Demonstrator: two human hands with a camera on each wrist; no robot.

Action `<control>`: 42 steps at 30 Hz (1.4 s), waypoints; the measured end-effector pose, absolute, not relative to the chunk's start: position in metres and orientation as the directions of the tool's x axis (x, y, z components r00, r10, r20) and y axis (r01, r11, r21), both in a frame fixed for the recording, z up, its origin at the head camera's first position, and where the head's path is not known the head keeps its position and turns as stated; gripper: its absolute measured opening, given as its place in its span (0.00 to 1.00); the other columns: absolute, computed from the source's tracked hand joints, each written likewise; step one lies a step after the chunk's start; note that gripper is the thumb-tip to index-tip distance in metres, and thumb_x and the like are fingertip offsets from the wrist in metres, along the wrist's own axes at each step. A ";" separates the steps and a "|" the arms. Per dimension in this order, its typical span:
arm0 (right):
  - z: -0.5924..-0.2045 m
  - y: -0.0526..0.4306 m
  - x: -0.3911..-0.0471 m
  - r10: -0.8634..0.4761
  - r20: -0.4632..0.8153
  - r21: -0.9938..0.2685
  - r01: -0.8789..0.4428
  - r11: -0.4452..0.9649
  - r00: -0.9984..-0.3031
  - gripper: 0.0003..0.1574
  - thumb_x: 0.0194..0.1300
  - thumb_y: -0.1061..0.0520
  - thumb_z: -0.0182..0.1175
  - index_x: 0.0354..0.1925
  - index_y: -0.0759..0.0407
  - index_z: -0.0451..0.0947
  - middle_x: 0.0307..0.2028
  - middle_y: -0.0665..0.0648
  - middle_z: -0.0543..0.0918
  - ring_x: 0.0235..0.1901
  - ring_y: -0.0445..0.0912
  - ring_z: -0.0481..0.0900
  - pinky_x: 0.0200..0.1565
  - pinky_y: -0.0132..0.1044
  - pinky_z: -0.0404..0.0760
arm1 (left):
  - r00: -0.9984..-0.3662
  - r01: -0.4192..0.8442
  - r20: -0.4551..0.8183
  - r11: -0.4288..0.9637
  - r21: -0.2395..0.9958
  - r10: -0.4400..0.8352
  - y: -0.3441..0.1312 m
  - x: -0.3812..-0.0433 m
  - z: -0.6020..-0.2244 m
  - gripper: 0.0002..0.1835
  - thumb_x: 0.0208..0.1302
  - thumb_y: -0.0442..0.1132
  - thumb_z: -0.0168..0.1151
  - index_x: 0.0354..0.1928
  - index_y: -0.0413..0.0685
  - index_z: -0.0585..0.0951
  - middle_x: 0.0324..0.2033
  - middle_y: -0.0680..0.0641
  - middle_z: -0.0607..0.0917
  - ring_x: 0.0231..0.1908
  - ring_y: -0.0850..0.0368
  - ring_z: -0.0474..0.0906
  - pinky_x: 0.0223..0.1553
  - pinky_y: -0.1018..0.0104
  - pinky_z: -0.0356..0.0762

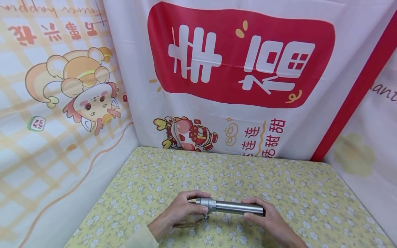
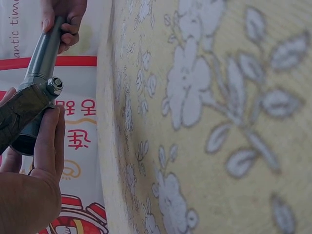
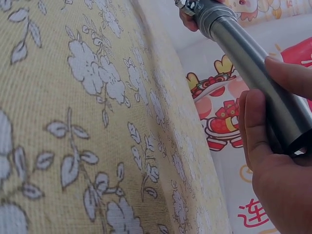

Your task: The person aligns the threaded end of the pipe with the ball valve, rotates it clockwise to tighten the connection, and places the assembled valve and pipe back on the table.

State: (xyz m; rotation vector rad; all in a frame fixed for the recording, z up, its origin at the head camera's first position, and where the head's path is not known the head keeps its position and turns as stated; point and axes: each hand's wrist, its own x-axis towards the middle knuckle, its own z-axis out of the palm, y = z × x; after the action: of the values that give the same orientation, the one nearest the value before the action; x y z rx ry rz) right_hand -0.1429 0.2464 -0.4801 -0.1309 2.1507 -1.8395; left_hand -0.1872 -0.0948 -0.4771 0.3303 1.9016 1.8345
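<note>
Left hand: our left hand [image 1: 183,206] wraps its fingers [image 2: 48,141] around the thicker collared end of the metal cylinder [image 1: 231,207], thumb on the near side. That grip takes the end where the collar and the small fitting sit, so we judge it is held there to steady or work that part.

Right hand: our right hand [image 1: 263,215] closes around the plain far end of the same cylinder, fingers over the top and thumb beneath. In the right wrist view the open tube mouth shows just past the fingers [image 3: 253,126], so the grip sits right at the end.

Metal cylinder: it lies level, crosswise in front of us, spanning the gap between both hands and held just above the counter [image 1: 279,179]. One hand on each end keeps it from rolling and leaves the middle bare.

Small fitting: a knurled silver screw [image 2: 54,85] stands out from the collar beside the left fingers.

Cord: a thin brownish strap [image 1: 189,224] trails from the collar end under the left hand onto the cloth; where it attaches we cannot tell.

Counter: covered in a yellow cloth with white flowers.

Backdrop: printed cloth banners [image 1: 242,55] with a red panel and cartoon figures hang behind and to both sides.
</note>
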 end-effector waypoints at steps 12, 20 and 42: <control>-0.481 0.246 -0.142 -0.229 -0.195 -0.969 0.151 0.195 -0.954 0.30 0.78 0.47 0.68 0.68 0.63 0.78 0.58 0.60 0.85 0.47 0.53 0.84 0.46 0.45 0.88 | -0.856 -0.153 -0.166 0.066 0.986 0.491 -0.094 -0.187 -0.475 0.26 0.66 0.42 0.80 0.66 0.50 0.87 0.60 0.45 0.85 0.51 0.52 0.88 0.55 0.53 0.92; -0.478 0.245 -0.143 -0.207 -0.204 -0.968 0.167 0.186 -0.957 0.32 0.77 0.44 0.69 0.68 0.62 0.81 0.45 0.58 0.87 0.41 0.51 0.82 0.41 0.44 0.85 | -0.857 -0.153 -0.171 0.077 0.985 0.485 -0.093 -0.187 -0.473 0.28 0.65 0.43 0.81 0.67 0.48 0.86 0.60 0.44 0.85 0.51 0.52 0.88 0.54 0.56 0.92; -0.482 0.240 -0.143 -0.245 -0.182 -0.976 0.144 0.166 -0.952 0.35 0.73 0.54 0.74 0.68 0.63 0.69 0.61 0.63 0.76 0.53 0.53 0.82 0.50 0.44 0.87 | -0.861 -0.144 -0.161 0.073 0.987 0.482 -0.095 -0.186 -0.470 0.27 0.66 0.43 0.81 0.66 0.49 0.87 0.60 0.45 0.85 0.50 0.53 0.87 0.53 0.59 0.92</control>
State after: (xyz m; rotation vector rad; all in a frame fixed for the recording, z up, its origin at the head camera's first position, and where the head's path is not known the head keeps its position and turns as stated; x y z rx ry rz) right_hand -0.1427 0.2397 -0.4815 -0.0969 2.1496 -1.8515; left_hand -0.1857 -0.0949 -0.4700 0.3348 1.9060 1.8396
